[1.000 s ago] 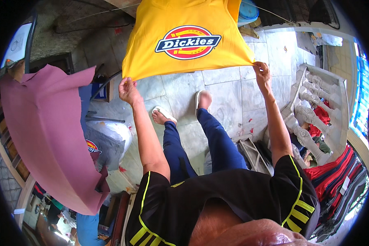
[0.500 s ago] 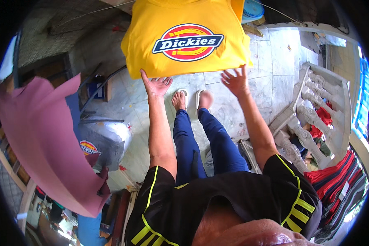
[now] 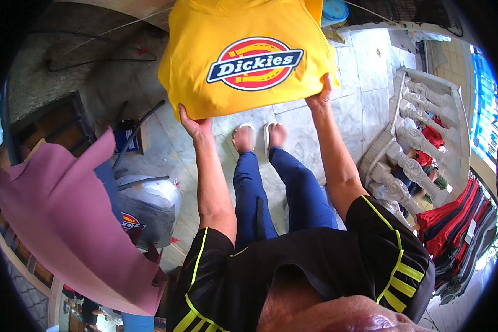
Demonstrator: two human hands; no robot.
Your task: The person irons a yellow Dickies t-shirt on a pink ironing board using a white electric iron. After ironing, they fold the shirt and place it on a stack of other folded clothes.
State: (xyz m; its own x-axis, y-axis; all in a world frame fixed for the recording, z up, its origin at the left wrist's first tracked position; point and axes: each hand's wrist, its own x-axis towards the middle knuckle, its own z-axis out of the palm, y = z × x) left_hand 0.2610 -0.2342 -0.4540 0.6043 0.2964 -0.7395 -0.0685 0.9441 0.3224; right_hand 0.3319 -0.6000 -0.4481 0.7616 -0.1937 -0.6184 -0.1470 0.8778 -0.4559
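A yellow shirt (image 3: 193,66) is stretched out in front of me at the top of the view, with a red, white and navy oval logo across it. Its near edge sags a little between my hands, and its far end runs out of the picture. My left hand (image 3: 196,124) pinches the near left corner, thumb on top and fingers hidden beneath the cloth. At the near right corner, my right hand (image 3: 322,95) grips in the same way, its thumb lying on the yellow fabric and its fingers tucked under.
A large mauve cloth (image 3: 66,205) hangs close on the left. Beside it are a dark grey garment (image 3: 155,218) with a similar logo and thin dark bars (image 3: 141,133). A white balustrade (image 3: 409,138) stands right, near red and dark folded garments (image 3: 454,227). My sandalled feet rest on pale tiles (image 3: 346,130).
My hands went from spread fingers under the shirt's near edge to closing on its corners. The left corner came lower, the right hand rose slightly, and the view shifted a little.
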